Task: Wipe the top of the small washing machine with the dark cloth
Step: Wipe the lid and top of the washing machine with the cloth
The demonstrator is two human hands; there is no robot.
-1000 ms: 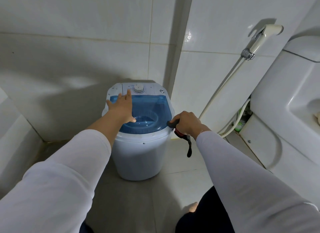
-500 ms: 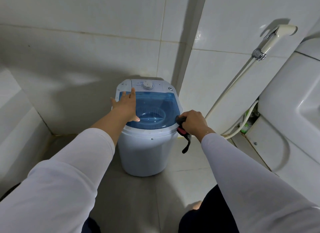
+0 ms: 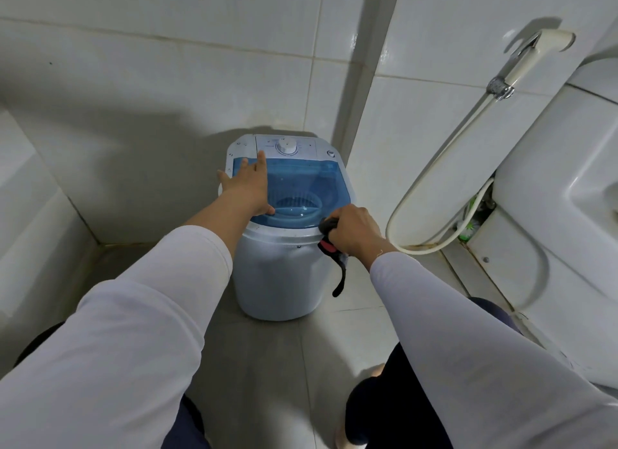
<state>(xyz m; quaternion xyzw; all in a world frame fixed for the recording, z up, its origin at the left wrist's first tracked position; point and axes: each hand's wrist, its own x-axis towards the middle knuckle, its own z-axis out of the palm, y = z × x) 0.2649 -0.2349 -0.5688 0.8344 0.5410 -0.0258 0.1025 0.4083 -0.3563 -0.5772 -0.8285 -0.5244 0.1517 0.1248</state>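
The small washing machine (image 3: 277, 274) stands on the floor in the corner, a white tub with a see-through blue lid (image 3: 307, 181) and a white dial (image 3: 287, 146) at the back. My left hand (image 3: 247, 184) lies flat and open on the left part of the lid, fingers pointing to the control panel. My right hand (image 3: 354, 229) is closed around the dark cloth (image 3: 329, 239) at the machine's front right rim. The cloth shows a red patch, and a dark strip of it hangs down beside the tub.
A toilet (image 3: 551, 234) fills the right side. A bidet sprayer (image 3: 531, 57) hangs on the tiled wall, its hose (image 3: 421, 187) looping down just right of the machine. A low tiled ledge (image 3: 30, 214) runs along the left. My knees are at the bottom.
The view has shifted, so the machine sits further right and lower in the frame. My right hand with the cloth has stayed at the front right rim. My left hand stays on the lid.
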